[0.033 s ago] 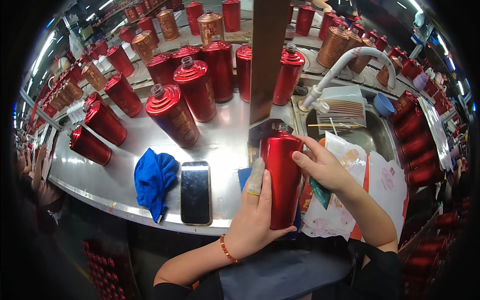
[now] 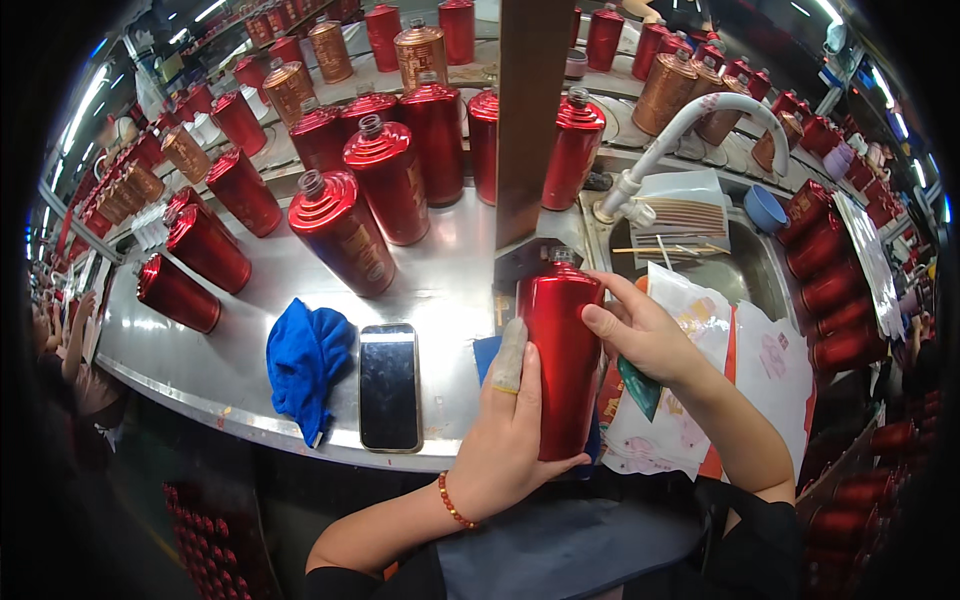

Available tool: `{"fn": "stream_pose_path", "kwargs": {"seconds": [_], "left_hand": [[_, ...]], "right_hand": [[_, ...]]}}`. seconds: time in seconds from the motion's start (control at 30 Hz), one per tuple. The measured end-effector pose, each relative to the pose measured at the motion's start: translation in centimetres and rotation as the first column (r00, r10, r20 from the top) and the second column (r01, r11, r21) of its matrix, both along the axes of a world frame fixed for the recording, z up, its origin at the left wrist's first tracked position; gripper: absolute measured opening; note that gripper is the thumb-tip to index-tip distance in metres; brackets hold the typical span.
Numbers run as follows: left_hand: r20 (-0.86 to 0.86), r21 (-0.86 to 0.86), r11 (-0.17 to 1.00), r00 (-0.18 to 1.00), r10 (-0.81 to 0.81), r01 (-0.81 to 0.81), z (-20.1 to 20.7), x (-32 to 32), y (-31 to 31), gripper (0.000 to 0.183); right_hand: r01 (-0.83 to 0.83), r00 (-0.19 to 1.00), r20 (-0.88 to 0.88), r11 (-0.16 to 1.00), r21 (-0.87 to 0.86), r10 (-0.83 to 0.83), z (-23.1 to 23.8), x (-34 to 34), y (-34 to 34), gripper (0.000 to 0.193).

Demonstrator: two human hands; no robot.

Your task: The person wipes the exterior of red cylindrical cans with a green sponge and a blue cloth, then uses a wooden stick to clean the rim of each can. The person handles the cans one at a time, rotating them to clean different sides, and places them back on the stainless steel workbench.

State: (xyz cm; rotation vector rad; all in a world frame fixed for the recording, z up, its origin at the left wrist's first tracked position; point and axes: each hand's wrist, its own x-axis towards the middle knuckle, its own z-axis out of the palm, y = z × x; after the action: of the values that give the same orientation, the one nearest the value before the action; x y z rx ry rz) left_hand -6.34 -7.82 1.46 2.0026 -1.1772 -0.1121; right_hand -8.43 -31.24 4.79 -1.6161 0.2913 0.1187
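Note:
A glossy red bottle (image 2: 563, 365) with a clear threaded neck stands almost upright in front of me, held between both hands. My left hand (image 2: 508, 425) wraps its left side and lower part; one finger wears a beige finger cot (image 2: 510, 357). My right hand (image 2: 650, 332) grips the upper right side, thumb on the front face and fingers behind, where they are hidden. A green pointed piece (image 2: 639, 390) juts out below the right palm; I cannot tell how it is held. Beneath the hands lie printed transfer sheets (image 2: 655, 435), white with red marks.
A blue cloth (image 2: 303, 365) and a phone (image 2: 391, 390) lie on the metal table (image 2: 200, 370). Several red bottles (image 2: 345, 235) stand beyond. A brown post (image 2: 527, 130) rises ahead. Right of it are a white faucet (image 2: 628, 185), a sink (image 2: 755, 265) and a blue bowl (image 2: 766, 210).

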Motion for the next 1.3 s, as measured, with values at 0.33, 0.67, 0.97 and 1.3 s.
{"fn": "stream_pose_path", "kwargs": {"seconds": [0.33,0.67,0.97,1.3], "left_hand": [[0.084,-0.024,0.999,0.996,0.031,-0.029,1.3,-0.5,1.8,0.134],[0.013,-0.113,0.993,1.0,0.022,-0.02,-1.0,0.4,1.5,0.14],[-0.245,-0.114,0.993,0.969,-0.007,-0.021,-3.3,1.8,1.7,0.149],[-0.11,0.005,1.0,0.994,-0.013,0.013,-1.5,1.9,1.6,0.146]], "right_hand": [[-0.102,0.988,-0.131,0.989,-0.103,0.088,1.6,0.4,1.0,0.066],[0.013,0.998,0.063,0.981,-0.194,-0.001,-0.4,-0.4,1.7,0.065],[0.03,0.995,0.102,0.991,-0.134,-0.016,0.5,-1.6,-1.2,0.059],[0.025,0.951,-0.188,0.663,-0.748,-0.247,-5.8,-6.9,-23.1,0.069]]}}
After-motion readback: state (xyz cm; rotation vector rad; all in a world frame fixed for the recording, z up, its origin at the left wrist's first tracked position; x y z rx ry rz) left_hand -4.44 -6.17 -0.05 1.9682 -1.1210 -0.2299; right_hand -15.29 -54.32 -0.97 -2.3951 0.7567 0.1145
